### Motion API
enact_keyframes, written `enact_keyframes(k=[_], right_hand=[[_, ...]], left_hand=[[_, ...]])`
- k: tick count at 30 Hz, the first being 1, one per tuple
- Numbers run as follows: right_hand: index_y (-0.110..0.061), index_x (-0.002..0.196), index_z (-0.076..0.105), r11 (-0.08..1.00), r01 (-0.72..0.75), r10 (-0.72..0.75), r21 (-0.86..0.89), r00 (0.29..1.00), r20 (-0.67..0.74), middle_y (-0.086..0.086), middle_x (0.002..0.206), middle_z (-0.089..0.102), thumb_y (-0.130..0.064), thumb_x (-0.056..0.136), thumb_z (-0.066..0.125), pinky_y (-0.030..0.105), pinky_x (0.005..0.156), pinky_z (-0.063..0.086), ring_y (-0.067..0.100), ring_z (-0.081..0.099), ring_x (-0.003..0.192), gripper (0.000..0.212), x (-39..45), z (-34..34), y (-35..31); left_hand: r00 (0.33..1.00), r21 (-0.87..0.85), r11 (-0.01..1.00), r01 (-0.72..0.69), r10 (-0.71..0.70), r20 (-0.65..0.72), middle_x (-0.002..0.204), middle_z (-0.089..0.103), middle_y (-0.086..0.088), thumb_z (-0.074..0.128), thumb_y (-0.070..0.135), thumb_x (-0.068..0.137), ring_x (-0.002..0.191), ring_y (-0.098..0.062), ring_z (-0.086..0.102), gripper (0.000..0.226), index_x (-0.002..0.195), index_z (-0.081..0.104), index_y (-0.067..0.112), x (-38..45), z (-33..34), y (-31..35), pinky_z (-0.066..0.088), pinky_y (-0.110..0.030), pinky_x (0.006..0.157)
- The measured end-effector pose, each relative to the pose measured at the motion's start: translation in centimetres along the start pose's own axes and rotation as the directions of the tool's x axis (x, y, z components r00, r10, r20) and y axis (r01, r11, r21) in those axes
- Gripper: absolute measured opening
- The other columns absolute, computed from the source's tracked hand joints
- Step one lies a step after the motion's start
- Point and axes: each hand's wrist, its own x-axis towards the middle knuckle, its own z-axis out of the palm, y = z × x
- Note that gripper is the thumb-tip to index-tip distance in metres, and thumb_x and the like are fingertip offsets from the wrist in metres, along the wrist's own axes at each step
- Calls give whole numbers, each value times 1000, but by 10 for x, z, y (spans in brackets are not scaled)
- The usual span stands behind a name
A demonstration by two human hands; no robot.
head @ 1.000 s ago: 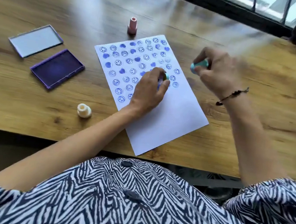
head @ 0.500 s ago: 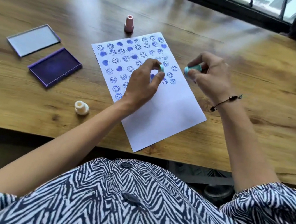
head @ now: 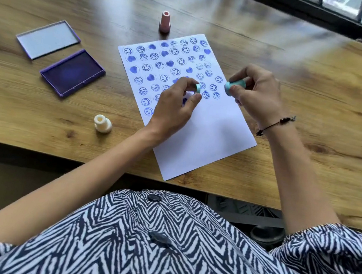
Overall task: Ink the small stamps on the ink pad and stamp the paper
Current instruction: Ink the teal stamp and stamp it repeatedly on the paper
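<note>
The wooden table [head: 319, 90] carried every item, and the sheet of paper [head: 210, 136] served as the reference for position. The paper lay flat near the table's front edge, turned at an angle, with its far half covered in blue smiley and heart prints and its near half blank. Left of the paper lay the ink pad [head: 72, 73], open with its dark purple surface facing up, and just beyond the pad, farther from the paper, lay the clear lid [head: 48, 39]. The left hand [head: 174, 110] was raised over the middle of the paper, its thumb and forefinger pinched closed on a small teal piece [head: 198, 88]; whether this piece was a cap or a stamp could not be determined. The right hand [head: 257, 94] was held over the right edge of the paper, its fingers closed around a teal stamp [head: 235, 85] lying roughly level, one end pointing toward the left hand. The two teal parts were near each other but apart. A white stamp [head: 102, 123] stood upright on the table left of the paper's near half. A pink stamp [head: 165, 22] stood upright just beyond the paper's far edge.
</note>
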Motion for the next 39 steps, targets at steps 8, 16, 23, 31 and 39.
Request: enact_keyframes(k=[8,16,23,31,39], right_hand=[[-15,79,64,998,-33,35,48,998,-50,1,62,60,-7,71,60,41,62,57,15,58,49,12,-5,-3,9],[-20,73,60,905,-156,114,395,985,128,1,65,61,1,81,59,38,64,59,6,56,43,22,-41,13,8],[-16,76,61,796,-151,124,587,989,86,-11,59,61,0,83,60,24,55,59,2,59,49,18,-77,31,6],[-19,79,61,827,-100,56,553,994,96,-4,68,63,-4,83,62,25,57,59,6,63,58,15,-92,26,14],[-8,83,58,880,-48,-30,472,987,156,1,67,60,-5,84,61,16,47,49,-1,59,49,4,-92,26,12]], left_hand=[[1000,-11,1000,16,-16,20,113,64,-12,54,13,87,104,-24,59,26,112,52,5,-13,3,1,46,-36,95],[972,-288,935,207,-163,171,86,61,-2,56,8,86,80,-15,57,16,102,57,10,-24,3,4,49,-30,80],[961,-441,858,262,-190,202,74,63,5,57,6,84,62,-3,57,12,84,61,18,-40,2,13,48,-16,62],[940,-451,830,328,-241,241,68,62,1,61,22,74,56,-5,55,14,83,60,11,-55,6,16,45,-17,58],[956,-386,877,288,-243,162,60,63,11,60,29,78,57,-4,55,12,76,61,17,-63,5,14,43,-16,55]])
